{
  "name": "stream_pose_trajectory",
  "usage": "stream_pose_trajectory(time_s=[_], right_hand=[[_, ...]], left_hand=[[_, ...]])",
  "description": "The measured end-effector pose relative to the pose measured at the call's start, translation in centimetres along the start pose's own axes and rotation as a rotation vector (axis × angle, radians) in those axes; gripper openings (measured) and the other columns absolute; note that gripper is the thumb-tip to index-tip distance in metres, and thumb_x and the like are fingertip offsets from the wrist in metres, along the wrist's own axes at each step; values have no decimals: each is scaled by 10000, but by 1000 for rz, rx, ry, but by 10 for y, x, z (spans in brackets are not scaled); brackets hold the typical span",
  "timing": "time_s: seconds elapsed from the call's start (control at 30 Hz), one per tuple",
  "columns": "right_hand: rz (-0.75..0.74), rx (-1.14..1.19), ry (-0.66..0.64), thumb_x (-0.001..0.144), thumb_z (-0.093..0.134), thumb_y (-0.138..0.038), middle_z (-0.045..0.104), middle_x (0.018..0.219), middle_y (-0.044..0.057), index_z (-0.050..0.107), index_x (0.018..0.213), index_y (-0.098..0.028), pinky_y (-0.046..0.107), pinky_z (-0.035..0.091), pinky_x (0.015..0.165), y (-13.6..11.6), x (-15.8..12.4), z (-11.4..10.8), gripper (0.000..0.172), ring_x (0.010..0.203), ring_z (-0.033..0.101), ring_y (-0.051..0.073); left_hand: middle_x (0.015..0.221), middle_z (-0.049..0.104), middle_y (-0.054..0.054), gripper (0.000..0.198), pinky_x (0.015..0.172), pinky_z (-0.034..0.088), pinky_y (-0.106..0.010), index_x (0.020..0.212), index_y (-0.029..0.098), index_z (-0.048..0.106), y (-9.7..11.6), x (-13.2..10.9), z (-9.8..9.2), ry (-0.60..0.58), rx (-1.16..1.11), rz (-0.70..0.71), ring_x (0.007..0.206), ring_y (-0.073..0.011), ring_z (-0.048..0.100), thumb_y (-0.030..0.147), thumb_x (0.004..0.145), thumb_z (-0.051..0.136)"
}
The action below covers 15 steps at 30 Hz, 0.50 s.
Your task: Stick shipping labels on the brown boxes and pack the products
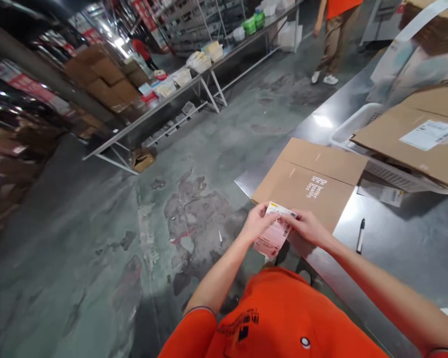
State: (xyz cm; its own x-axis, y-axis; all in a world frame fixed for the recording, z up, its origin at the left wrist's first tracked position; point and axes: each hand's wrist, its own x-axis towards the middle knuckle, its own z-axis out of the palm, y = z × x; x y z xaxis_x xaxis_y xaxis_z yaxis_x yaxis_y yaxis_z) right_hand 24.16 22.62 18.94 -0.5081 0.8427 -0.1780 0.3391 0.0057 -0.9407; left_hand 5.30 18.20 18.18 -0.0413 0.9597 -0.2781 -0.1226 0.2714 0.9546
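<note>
Both of my hands hold a small pink and white paper label (273, 234) in front of my chest, at the near edge of a steel table (403, 248). My left hand (257, 222) pinches its left top corner. My right hand (308, 227) pinches its right edge, fingers closed on the paper. Just beyond the label lies a flattened brown cardboard box (309, 181) with white print. A black pen (361, 236) lies on the table to the right of my right hand.
A larger cardboard box (414, 136) with a white shipping label rests over a white plastic basket (353, 127). Across the concrete aisle, a long steel table (194, 87) carries stacked goods, with cartons behind. A person in orange stands at top right (334, 35).
</note>
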Motion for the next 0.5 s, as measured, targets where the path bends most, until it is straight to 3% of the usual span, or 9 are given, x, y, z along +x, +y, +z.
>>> stream_pose_trajectory(time_s=[0.07, 0.13, 0.23, 0.3, 0.4, 0.5], right_hand=[[-19, -62, 81, 829, 496, -693, 650, 710, 41, 666, 797, -187, 293, 421, 627, 4, -1, 7, 535, 673, 560, 183], [-32, -123, 152, 842, 513, -649, 694, 792, 60, 678, 832, -200, 303, 432, 666, 12, 2, 8, 478, 743, 597, 205], [-33, -222, 197, 873, 498, -585, 692, 783, 62, 673, 804, -214, 320, 434, 682, 30, 19, -4, 416, 745, 603, 214], [-41, -317, 295, 905, 463, -537, 688, 807, 73, 671, 811, -212, 336, 445, 716, 42, 39, -22, 397, 763, 602, 221], [-12, -610, 448, 913, 493, -502, 695, 980, 133, 692, 979, -182, 389, 450, 819, 57, 70, -57, 383, 911, 603, 275], [132, -955, 446, 845, 627, -559, 646, 1192, 194, 601, 1300, -176, 484, 421, 899, 62, 90, -82, 595, 1069, 562, 366]], left_hand=[[698, 619, 6, 310, 677, 417, -247, 743, 143, 664, -3, 14, 9, 43, 61, 19, 683, -126, 535, 430, 685, 764], [578, 506, 48, 381, 587, 350, -229, 608, 154, 566, -14, 26, 14, 37, 96, -13, 586, -88, 437, 472, 666, 767], [536, 446, 67, 493, 535, 290, -226, 574, 160, 521, -38, 38, 10, 19, 78, -107, 551, -71, 381, 556, 570, 814], [559, 502, 51, 540, 537, 301, -231, 640, 141, 589, -56, 41, 0, -31, 18, -209, 552, -79, 416, 612, 522, 824], [633, 621, 0, 628, 563, 349, -244, 772, 104, 686, -85, 33, -23, -131, -32, -387, 567, -106, 497, 607, 442, 867], [665, 678, -40, 655, 566, 361, -251, 798, 79, 730, -112, 11, -54, -144, 9, -510, 560, -120, 530, 545, 376, 913]])
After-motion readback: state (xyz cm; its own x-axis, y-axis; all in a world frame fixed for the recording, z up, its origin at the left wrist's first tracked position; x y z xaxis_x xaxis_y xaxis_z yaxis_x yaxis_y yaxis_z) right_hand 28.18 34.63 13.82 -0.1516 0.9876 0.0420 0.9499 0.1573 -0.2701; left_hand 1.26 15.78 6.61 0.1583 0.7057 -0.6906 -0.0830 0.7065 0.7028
